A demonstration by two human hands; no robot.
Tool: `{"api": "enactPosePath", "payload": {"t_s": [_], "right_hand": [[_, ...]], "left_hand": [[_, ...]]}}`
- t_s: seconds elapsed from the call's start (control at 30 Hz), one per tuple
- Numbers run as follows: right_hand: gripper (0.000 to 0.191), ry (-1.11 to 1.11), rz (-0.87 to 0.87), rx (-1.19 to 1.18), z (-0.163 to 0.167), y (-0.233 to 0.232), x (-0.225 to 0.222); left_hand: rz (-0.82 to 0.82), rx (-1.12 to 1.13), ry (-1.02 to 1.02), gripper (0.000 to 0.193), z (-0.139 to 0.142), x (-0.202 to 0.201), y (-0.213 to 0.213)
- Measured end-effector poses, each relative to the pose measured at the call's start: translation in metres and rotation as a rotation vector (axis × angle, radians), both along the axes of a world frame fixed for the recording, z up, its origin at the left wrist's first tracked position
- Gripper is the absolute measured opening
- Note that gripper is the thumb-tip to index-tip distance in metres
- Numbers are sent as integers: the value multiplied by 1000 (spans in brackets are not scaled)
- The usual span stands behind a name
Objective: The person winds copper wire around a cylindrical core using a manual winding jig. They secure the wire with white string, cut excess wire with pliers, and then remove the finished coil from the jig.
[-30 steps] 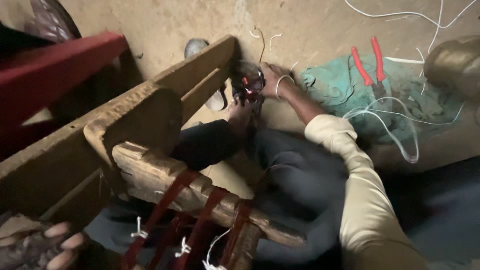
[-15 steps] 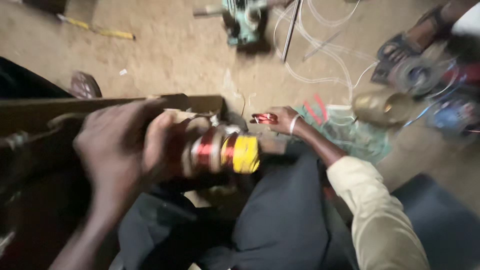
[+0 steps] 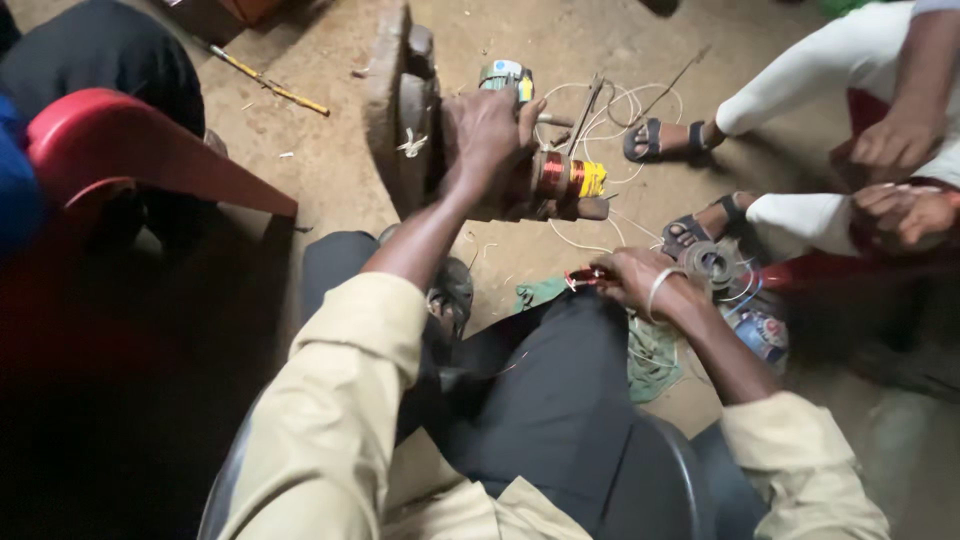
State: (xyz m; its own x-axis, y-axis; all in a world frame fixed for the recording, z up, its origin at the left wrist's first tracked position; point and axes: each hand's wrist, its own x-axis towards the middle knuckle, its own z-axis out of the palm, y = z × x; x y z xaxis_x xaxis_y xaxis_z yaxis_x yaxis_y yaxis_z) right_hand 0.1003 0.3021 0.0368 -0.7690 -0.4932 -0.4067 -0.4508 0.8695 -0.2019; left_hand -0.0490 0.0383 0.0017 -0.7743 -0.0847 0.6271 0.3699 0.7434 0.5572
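My left hand (image 3: pixel 487 135) grips the top of a winding device fixed to a wooden block (image 3: pixel 400 110). Just right of that hand sits a coil former (image 3: pixel 568 182) wound with copper wire and yellow tape. My right hand (image 3: pixel 632 276) rests by my knee over a green cloth (image 3: pixel 650 350) and pinches a small bundle of reddish copper wire (image 3: pixel 585 277). Both sleeves are beige, and my dark trousers fill the lower middle.
Another person sits at the right, sandalled feet (image 3: pixel 655 140) on the dirt floor, hands (image 3: pixel 900 180) together over a red seat. White wire loops (image 3: pixel 610 110) lie behind the device. A red chair (image 3: pixel 130 150) stands at left. A round motor part (image 3: pixel 712 262) lies near my right hand.
The view has swung and pulled back. My left hand has moved away from the lens and stays on the winding device; my right hand remains by the green cloth.
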Motion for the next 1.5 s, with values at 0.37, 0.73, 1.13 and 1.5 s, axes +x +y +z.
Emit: {"api": "enactPosePath", "payload": {"t_s": [0.37, 0.73, 1.13, 1.5], "right_hand": [[37, -106, -89, -282, 108, -41, 110], [37, -836, -316, -669, 53, -125, 175], [43, -228, 132, -833, -32, -194, 187], [68, 16, 171, -341, -30, -208, 220]], "left_hand": [[-43, 4, -64, 49, 3, 21, -33], [-176, 25, -128, 49, 20, 42, -53], [-296, 39, -73, 40, 25, 70, -35], [-429, 87, 64, 42, 27, 73, -18]]}}
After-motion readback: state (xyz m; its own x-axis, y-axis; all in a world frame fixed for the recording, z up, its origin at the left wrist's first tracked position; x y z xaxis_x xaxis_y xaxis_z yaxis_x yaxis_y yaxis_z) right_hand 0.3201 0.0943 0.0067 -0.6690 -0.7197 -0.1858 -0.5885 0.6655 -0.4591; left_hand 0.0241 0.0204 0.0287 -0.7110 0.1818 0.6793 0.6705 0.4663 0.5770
